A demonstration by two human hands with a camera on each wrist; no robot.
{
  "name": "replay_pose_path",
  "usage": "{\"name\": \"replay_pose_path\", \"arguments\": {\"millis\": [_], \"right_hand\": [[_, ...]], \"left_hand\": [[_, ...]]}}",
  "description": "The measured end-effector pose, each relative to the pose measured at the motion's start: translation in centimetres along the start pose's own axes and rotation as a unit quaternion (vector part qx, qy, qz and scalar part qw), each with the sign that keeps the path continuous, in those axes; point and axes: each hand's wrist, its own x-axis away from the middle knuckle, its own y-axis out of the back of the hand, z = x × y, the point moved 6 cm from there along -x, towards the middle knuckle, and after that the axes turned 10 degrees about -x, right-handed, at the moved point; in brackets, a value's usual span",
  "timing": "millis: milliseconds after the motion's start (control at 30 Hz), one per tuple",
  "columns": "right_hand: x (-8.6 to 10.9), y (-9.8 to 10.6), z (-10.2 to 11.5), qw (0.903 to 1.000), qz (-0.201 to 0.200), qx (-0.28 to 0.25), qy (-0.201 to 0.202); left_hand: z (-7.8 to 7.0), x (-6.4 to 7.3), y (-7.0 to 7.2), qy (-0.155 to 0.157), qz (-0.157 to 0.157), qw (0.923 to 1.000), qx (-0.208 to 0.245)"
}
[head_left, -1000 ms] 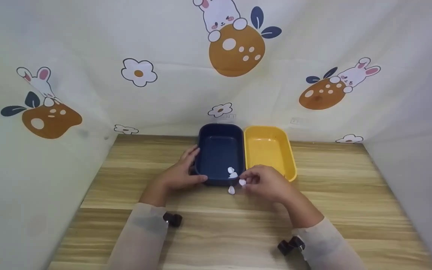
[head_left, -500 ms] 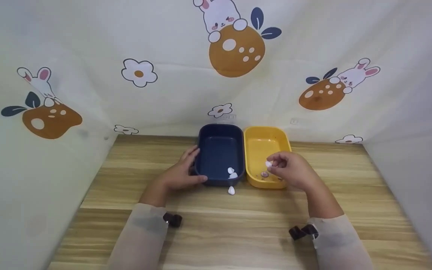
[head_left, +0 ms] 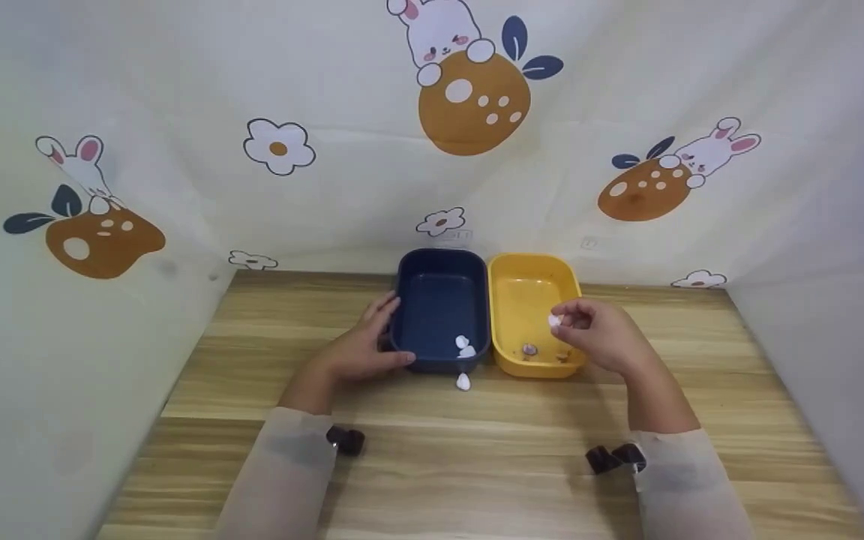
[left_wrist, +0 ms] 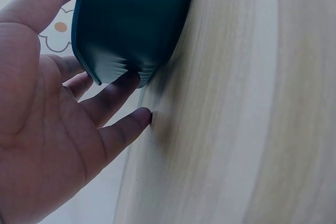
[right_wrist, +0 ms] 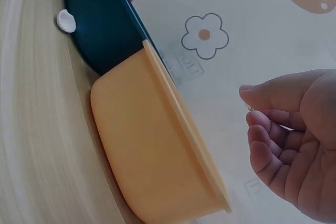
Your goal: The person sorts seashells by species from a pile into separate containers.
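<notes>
In the head view, my left hand (head_left: 364,349) rests against the left side of a dark blue bin (head_left: 404,300), thumb at the near rim. The left wrist view shows its fingers spread along the bin's outer wall. My right hand (head_left: 601,335) pinches a small white seashell (head_left: 554,320) between thumb and fingertips, over the right side of a yellow bin (head_left: 511,304). Two white seashells (head_left: 465,351) lie in the blue bin's near right corner. Another white seashell (head_left: 463,382) lies on the table just in front of that bin.
Inside the yellow bin lie a greyish shell-like piece (head_left: 529,349) and some brownish bits (head_left: 563,358) near its front. Both bins stand side by side on the wood-grain table (head_left: 432,465), close to a printed cloth backdrop (head_left: 349,202).
My right hand has carried the pinched seashell from the blue bin's near right corner rightward and up, over the yellow bin. My left hand has stayed in place.
</notes>
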Motion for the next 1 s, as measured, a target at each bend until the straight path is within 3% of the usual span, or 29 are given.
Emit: {"name": "replay_pose_path", "arguments": {"millis": [633,1000], "right_hand": [[0.3,-1.4,0.5,0.9997,0.007,-0.017,0.018],[1.1,-6.4,2.7,0.9966,0.044,-0.013,0.068]], "left_hand": [[0.0,-0.1,-0.2,0.01,0.003,0.9999,0.001],[0.0,0.0,-0.1,0.017,0.008,0.9998,-0.003]]}}
